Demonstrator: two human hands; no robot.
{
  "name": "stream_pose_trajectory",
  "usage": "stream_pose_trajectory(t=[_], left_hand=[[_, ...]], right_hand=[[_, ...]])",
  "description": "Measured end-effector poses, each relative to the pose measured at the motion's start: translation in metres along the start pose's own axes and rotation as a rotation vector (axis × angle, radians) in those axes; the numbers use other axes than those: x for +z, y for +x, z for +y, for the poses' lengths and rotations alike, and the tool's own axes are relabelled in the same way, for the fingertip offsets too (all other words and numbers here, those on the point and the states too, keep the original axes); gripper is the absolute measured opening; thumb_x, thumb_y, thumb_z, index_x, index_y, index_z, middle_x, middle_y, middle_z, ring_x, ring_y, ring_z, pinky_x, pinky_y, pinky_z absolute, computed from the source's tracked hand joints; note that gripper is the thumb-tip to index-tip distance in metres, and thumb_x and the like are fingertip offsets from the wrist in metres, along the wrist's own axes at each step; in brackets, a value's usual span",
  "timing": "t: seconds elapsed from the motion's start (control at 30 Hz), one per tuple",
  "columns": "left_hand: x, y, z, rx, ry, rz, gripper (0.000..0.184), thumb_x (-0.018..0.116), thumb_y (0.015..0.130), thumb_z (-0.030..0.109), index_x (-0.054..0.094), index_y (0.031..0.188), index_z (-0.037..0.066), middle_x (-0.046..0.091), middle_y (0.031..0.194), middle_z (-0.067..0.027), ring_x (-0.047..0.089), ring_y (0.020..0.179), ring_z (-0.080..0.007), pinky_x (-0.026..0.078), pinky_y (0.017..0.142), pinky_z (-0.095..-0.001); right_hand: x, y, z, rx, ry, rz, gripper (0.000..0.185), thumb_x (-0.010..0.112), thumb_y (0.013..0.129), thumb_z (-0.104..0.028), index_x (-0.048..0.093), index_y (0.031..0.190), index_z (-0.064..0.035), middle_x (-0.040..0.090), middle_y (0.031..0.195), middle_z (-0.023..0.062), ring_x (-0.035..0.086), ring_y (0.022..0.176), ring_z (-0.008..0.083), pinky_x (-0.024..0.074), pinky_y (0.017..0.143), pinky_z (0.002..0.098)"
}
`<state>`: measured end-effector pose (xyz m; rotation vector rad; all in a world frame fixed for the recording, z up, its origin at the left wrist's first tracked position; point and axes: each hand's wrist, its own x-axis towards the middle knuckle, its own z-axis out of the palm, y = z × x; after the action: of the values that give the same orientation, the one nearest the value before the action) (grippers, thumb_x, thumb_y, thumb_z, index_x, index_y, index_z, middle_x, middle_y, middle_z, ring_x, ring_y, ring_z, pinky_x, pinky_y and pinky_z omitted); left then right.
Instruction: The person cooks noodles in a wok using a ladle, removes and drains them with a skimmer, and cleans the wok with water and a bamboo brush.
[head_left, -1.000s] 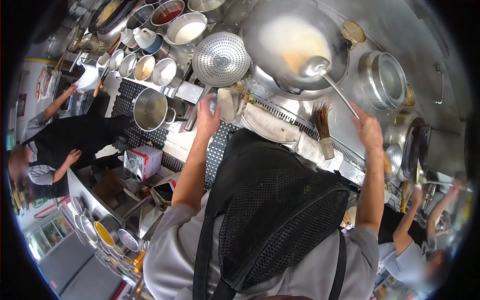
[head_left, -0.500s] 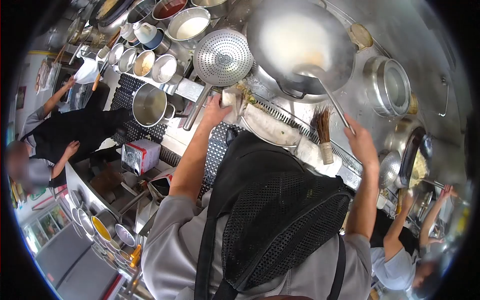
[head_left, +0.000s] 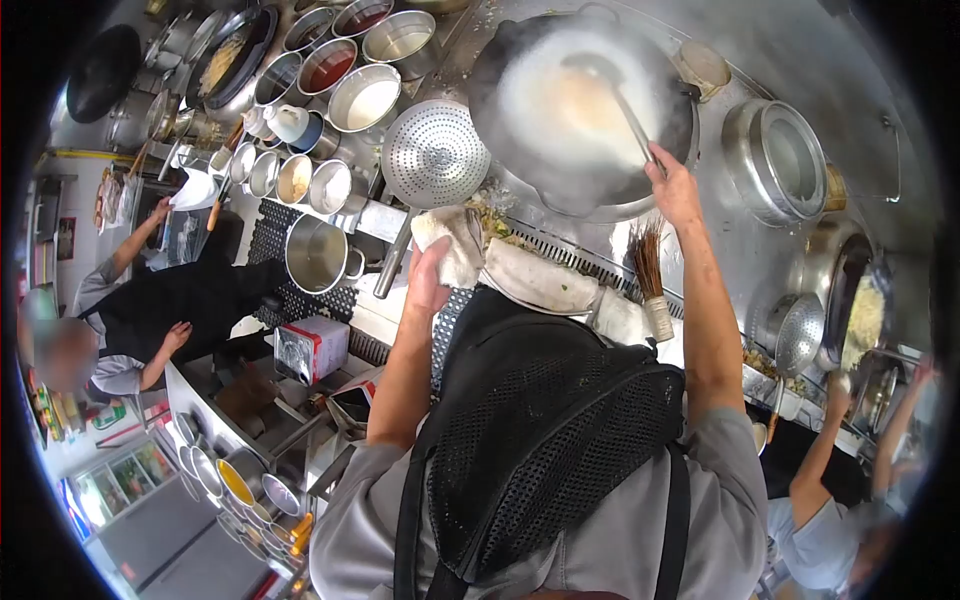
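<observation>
My right hand [head_left: 675, 188] is closed around the handle of a ladle [head_left: 632, 122]. The ladle's head lies in the pale, cloudy liquid of a large steaming wok [head_left: 505, 150]. Steam blurs part of the wok's inside. My left hand [head_left: 428, 278] grips a folded white cloth [head_left: 455, 248] at the stove's front edge, close to the handle of a perforated strainer [head_left: 436, 152]. Right of that cloth lies a rolled white towel [head_left: 540, 275] along the edge. A bamboo wok brush [head_left: 648, 270] rests beyond it, below my right wrist.
Metal pots of sauces [head_left: 327, 66] and small seasoning bowls [head_left: 294, 178] stand at the left. A lidded steel pot [head_left: 780, 165] sits at the right. One person [head_left: 170, 310] works at the left; at far right are other people's arms [head_left: 822, 440] near a pan of food.
My right hand has moved up and left, pushing the ladle's head to the wok's far side. My left hand has closed on the white cloth and lifted it slightly. The view has shifted.
</observation>
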<state>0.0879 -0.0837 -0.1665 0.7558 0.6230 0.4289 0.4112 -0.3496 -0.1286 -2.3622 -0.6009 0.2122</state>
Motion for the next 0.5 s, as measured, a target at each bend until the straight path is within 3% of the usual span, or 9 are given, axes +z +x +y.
stream_pose_trajectory(t=[0.1, 0.2, 0.23, 0.43, 0.5], left_hand=[[0.013, -0.002, 0.002, -0.017, -0.054, -0.039, 0.041, 0.062, 0.091, 0.016, 0.052, 0.129, 0.006, 0.065, 0.11, -0.0084, 0.067, 0.097, -0.0217, 0.057, 0.08, -0.0359], [0.046, -0.005, 0.009, -0.068, -0.021, -0.193, 0.049, 0.06, 0.094, 0.022, 0.046, 0.136, 0.002, 0.062, 0.12, -0.0151, 0.066, 0.104, -0.0301, 0.058, 0.085, -0.0435], [0.039, 0.007, -0.002, -0.076, -0.084, -0.277, 0.045, 0.051, 0.101, 0.017, 0.032, 0.14, 0.011, 0.056, 0.128, -0.0202, 0.066, 0.102, -0.0444, 0.058, 0.082, -0.0535], [0.067, 0.024, -0.035, -0.235, -0.114, -0.104, 0.042, 0.048, 0.104, 0.039, 0.036, 0.136, 0.014, 0.058, 0.124, -0.0155, 0.068, 0.097, -0.0384, 0.059, 0.081, -0.0527], [0.068, 0.035, -0.045, -0.358, -0.067, -0.1, 0.047, 0.045, 0.104, 0.046, 0.037, 0.138, 0.015, 0.058, 0.125, -0.0135, 0.067, 0.1, -0.0363, 0.057, 0.085, -0.0557]], right_hand=[[0.002, 0.015, -0.008, 0.023, -0.019, 0.136, 0.041, 0.056, 0.097, -0.022, 0.056, 0.138, -0.0155, 0.066, 0.116, 0.0234, 0.062, 0.108, 0.0442, 0.0494, 0.094, 0.0479], [0.011, 0.037, 0.001, 0.048, -0.05, 0.068, 0.041, 0.054, 0.098, -0.024, 0.056, 0.138, -0.0165, 0.066, 0.114, 0.024, 0.062, 0.107, 0.0452, 0.0489, 0.094, 0.0498], [0.015, 0.039, 0.003, 0.063, -0.09, -0.003, 0.043, 0.053, 0.098, -0.025, 0.054, 0.14, -0.0189, 0.066, 0.113, 0.0245, 0.062, 0.106, 0.0455, 0.0486, 0.096, 0.0503], [-0.004, -0.011, -0.026, 0.058, -0.172, -0.273, 0.048, 0.057, 0.097, -0.025, 0.05, 0.144, -0.0256, 0.069, 0.104, 0.0231, 0.065, 0.099, 0.0427, 0.0507, 0.091, 0.0504], [-0.005, -0.025, -0.005, -0.026, -0.199, -0.227, 0.049, 0.058, 0.096, -0.023, 0.049, 0.144, -0.0282, 0.069, 0.103, 0.0225, 0.066, 0.097, 0.0419, 0.0515, 0.088, 0.0501]])
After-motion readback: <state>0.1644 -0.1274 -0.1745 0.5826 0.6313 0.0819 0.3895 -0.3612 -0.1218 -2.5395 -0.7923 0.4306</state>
